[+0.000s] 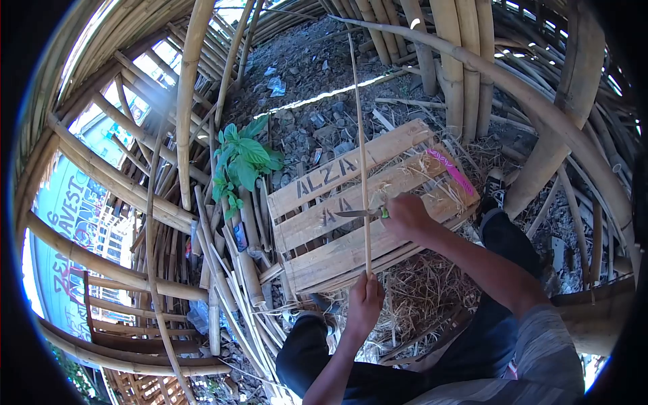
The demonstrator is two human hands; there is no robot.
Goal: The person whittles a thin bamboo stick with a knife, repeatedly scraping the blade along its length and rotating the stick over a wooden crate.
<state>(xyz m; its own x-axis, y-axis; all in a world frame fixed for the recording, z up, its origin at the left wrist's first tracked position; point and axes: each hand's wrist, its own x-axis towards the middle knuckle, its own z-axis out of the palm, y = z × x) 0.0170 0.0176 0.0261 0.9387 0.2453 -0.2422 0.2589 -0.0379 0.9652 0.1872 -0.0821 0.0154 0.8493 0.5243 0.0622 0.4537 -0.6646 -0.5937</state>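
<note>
A long, thin bamboo strip runs upright through the middle of the view, over a wooden crate lettered "ALZA". Its lower end sits in my left hand, with the fingers wrapped round it. Higher up, my right hand is closed on the green handle of a knife. The blade points left and crosses the strip just above the crate's slats. Curled shavings lie on the crate's right side, beside a pink mark.
Cut bamboo strips lie left of the crate, near a leafy green plant. Thick bamboo poles stand at the back right. A curved pole arches across the right. Straw covers the ground between my legs.
</note>
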